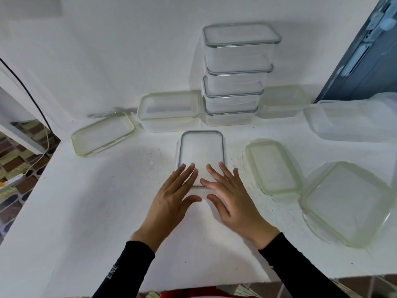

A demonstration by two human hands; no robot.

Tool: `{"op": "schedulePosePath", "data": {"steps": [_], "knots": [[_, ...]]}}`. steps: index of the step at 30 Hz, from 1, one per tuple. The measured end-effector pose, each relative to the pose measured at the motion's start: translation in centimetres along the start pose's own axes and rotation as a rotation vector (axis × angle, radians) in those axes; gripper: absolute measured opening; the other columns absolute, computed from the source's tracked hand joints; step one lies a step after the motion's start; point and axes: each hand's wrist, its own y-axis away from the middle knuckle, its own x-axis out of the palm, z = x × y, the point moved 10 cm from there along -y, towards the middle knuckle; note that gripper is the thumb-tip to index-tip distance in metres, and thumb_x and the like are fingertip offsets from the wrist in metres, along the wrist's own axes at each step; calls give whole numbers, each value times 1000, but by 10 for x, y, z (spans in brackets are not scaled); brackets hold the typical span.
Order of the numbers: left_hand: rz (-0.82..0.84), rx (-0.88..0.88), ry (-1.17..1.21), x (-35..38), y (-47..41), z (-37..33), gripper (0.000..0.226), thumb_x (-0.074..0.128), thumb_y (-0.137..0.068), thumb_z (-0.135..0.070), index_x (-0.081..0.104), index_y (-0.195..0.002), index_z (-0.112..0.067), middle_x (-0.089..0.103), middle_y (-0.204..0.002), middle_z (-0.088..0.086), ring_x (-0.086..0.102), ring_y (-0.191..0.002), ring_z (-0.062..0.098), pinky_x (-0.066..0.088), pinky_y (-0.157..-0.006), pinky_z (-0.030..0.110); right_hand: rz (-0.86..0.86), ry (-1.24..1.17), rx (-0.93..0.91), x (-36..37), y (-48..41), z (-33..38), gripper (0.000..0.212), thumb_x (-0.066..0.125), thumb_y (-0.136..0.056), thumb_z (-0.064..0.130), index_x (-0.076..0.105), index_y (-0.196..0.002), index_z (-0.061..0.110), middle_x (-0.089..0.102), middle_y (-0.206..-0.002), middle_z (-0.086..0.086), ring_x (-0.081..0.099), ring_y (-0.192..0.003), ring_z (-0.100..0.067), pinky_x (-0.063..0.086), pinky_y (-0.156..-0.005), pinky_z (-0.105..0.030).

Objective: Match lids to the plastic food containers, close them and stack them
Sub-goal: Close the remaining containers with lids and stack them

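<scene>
A clear container with a grey-rimmed lid [201, 151] sits at the table's middle. My left hand [171, 196] and my right hand [232, 196] lie flat on its near end, fingers spread, pressing on the lid. Behind it rises a stack of several closed grey-rimmed containers [236, 76]. A closed green-rimmed container [168, 110] stands left of the stack, and another [283, 102] right of it. Loose green-rimmed lids lie at the left [103, 134] and at the right [274, 166]. A square green-rimmed lid [348, 203] rests on a container at the far right.
A large clear open container [352, 121] stands at the back right. The white table [96, 211] meets a white wall behind. Its left edge drops to a floor with a cable and power strip [12, 179]. A blue-grey door [369, 57] stands at the right.
</scene>
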Motion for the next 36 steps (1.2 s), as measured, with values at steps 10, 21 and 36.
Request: {"op": "schedulePosePath", "data": {"steps": [10,21,36], "knots": [[-89,-99,8,0,4,2,53,58,-93,-36,49,-141,-16,43,-150,-2,34,-143,17,31,-115,29,-87,-65,20,2,1,2,33,46,-102,22,56,-133,19,39,-154,0,19,-150,-20,32,-115,-52],[-132,-102,44,1,2,0,49,61,-93,-29,52,-139,-14,45,-149,-2,35,-142,17,29,-117,28,-155,21,-7,-5,-2,5,30,51,-98,27,62,-125,21,49,-147,1,35,-143,-19,34,-113,-45],[-292,-690,533,-7,26,40,94,76,-68,-43,34,-147,-14,37,-142,-1,53,-115,9,48,-87,10,-63,-420,382,-23,-26,-74,96,77,-72,56,26,-150,35,33,-150,9,31,-138,0,36,-114,-36]]}}
